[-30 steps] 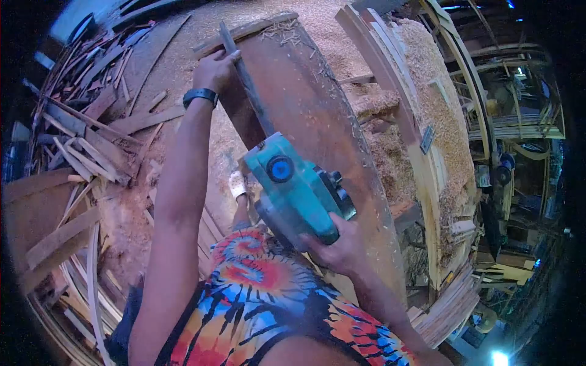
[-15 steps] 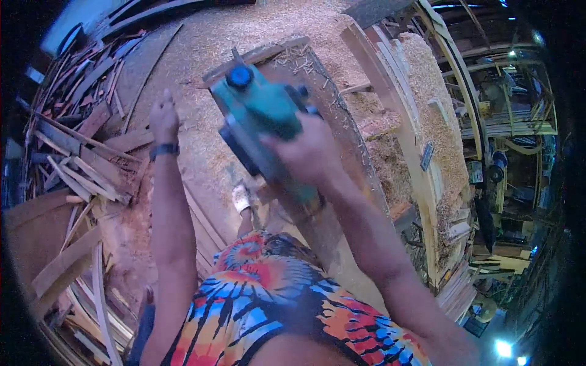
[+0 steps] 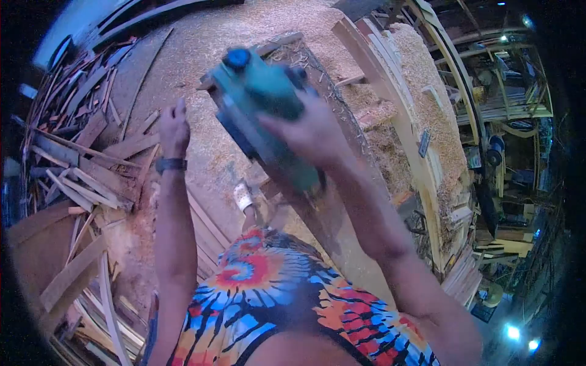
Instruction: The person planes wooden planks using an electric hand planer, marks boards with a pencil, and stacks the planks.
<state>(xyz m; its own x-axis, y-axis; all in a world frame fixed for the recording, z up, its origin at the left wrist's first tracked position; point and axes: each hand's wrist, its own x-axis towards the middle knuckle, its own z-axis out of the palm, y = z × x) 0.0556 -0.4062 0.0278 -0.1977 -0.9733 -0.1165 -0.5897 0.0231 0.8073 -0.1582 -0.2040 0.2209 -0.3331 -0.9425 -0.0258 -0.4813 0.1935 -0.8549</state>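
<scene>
A green electric hand planer (image 3: 265,100) with a blue round knob at its far end rests over a long wooden board (image 3: 326,229). My right hand (image 3: 311,131) is wrapped round the planer's rear part, and both are somewhat blurred. The board's far end shows beyond the tool, with curled shavings on it. My left hand (image 3: 175,131) is raised off to the left of the planer, touching nothing, its fingers stretched out. A dark band circles that wrist.
Wood shavings (image 3: 256,21) cover the ground ahead. Offcuts and strips (image 3: 79,183) lie heaped at the left. Long timbers (image 3: 390,91) with more shavings run along the right side. My foot in a white shoe (image 3: 242,196) stands left of the board.
The planer and my right hand have shifted slightly toward the board's far end. My left hand stays apart, slightly lower in view with its fingers straighter.
</scene>
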